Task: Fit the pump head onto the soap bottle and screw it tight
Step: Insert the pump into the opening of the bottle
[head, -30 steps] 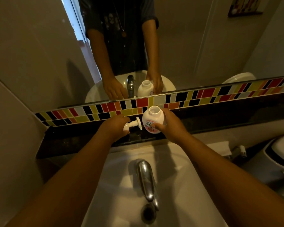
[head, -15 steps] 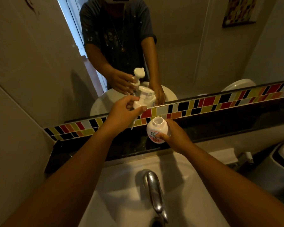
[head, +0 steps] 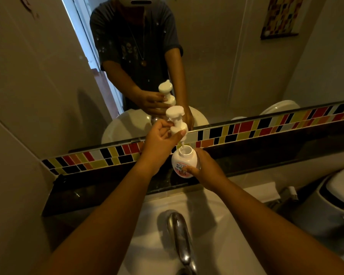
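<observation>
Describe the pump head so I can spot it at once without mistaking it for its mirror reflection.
Start at the strip of coloured tiles under the mirror. Just in front, the left hand holds the white pump head above the open soap bottle, which the right hand steadies. Unlike its reflection higher up, its tube tip reaches the bottle's mouth.

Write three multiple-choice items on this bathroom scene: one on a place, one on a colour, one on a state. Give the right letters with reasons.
1. Where is the soap bottle?
A. in the sink basin
B. on the dark ledge below the tile strip
C. on the toilet lid

2. What colour is the pump head?
A. white
B. black
C. red

3. What state is the bottle neck in?
A. capped tight
B. taped over
C. open, pump tube tip at its mouth

Answers:
1 B: the right hand steadies it on the ledge.
2 A: it shows plain white in the left hand.
3 C: the collar sits well above the open neck.
</observation>
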Motion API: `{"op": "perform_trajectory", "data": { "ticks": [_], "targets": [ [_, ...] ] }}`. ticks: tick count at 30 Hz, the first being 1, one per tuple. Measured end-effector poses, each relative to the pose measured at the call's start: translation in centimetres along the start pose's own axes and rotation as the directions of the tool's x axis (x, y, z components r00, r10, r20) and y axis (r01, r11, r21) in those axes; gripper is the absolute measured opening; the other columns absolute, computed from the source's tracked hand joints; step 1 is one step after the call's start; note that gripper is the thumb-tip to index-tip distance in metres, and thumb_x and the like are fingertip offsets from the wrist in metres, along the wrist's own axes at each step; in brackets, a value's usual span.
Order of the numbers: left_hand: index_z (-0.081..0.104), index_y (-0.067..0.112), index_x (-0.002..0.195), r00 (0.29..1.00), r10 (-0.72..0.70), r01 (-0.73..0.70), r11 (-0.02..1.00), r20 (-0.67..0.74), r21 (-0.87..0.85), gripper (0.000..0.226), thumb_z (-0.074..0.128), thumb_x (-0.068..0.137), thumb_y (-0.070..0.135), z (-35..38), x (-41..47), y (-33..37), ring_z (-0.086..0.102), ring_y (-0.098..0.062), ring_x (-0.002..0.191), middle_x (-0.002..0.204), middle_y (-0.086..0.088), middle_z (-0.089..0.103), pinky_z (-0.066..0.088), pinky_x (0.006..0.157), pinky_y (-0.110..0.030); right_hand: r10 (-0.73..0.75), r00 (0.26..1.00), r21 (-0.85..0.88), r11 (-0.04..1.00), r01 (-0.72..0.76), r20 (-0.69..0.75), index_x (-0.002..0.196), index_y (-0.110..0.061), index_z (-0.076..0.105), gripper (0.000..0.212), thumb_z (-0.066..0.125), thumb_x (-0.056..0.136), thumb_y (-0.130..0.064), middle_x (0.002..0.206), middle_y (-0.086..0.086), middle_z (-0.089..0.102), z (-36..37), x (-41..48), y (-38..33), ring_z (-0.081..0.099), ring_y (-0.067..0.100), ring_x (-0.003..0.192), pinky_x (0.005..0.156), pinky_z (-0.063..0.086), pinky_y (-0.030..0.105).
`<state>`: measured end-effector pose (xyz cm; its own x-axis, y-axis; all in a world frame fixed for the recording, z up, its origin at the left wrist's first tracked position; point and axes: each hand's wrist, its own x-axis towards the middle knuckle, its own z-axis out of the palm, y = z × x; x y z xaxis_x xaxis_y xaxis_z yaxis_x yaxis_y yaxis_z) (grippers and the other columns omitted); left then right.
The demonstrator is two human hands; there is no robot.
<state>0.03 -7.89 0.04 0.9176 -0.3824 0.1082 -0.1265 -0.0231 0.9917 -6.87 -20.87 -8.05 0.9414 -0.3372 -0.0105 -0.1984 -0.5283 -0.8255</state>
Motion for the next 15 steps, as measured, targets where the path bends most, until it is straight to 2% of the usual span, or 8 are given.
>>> {"op": "perform_trajectory", "data": {
  "ticks": [5,9,12,15],
  "targets": [
    [0.055,0.014,0.123,0.992,-0.086,0.078,0.993,0.096,0.089,0.039,0.073,0.088,0.017,-0.2,0.1,-2.3,0.065,-0.020,0.116,0.129,-0.005,0.067,0.053,0.100,-0.041,-0.009,1.000,-0.004,1.000,0.009,-0.010,0.129,-0.027,0.043,0.061,0.073,0.076,-0.033,0.134,0.005,0.053,0.0,0.0,0.1,0.055,0.025,0.120,0.097,0.050,0.046],
    [0.053,0.019,0.128,0.986,-0.117,0.099,0.984,0.115,0.151,0.046,0.073,0.088,0.020,-0.2,0.2,-3.1,0.061,-0.023,0.122,0.134,-0.003,0.064,0.051,0.101,-0.044,-0.009,1.000,0.006,1.000,0.009,-0.004,0.128,-0.026,0.044,0.060,0.073,0.076,-0.034,0.134,0.005,0.054,0.0,0.0,0.1,0.056,0.025,0.118,0.095,0.051,0.047],
    [0.051,0.023,0.127,0.979,-0.134,0.114,0.985,0.153,0.129,0.043,0.071,0.089,0.019,-0.2,0.4,-3.1,0.060,-0.022,0.123,0.135,-0.002,0.063,0.051,0.101,-0.045,-0.014,1.000,0.010,1.000,0.014,0.005,0.130,-0.026,0.043,0.062,0.073,0.076,-0.034,0.135,0.005,0.053,-0.1,0.0,0.1,0.055,0.025,0.120,0.097,0.051,0.049],
    [0.050,0.022,0.130,0.973,-0.134,0.109,0.984,0.188,0.139,0.046,0.071,0.089,0.021,-0.2,0.5,-3.1,0.060,-0.021,0.123,0.136,-0.002,0.063,0.052,0.096,-0.037,-0.021,1.000,0.007,1.000,0.021,0.012,0.131,-0.024,0.043,0.061,0.072,0.078,-0.031,0.136,0.006,0.052,-0.1,0.1,0.2,0.054,0.025,0.121,0.098,0.049,0.048]
  ]
}}
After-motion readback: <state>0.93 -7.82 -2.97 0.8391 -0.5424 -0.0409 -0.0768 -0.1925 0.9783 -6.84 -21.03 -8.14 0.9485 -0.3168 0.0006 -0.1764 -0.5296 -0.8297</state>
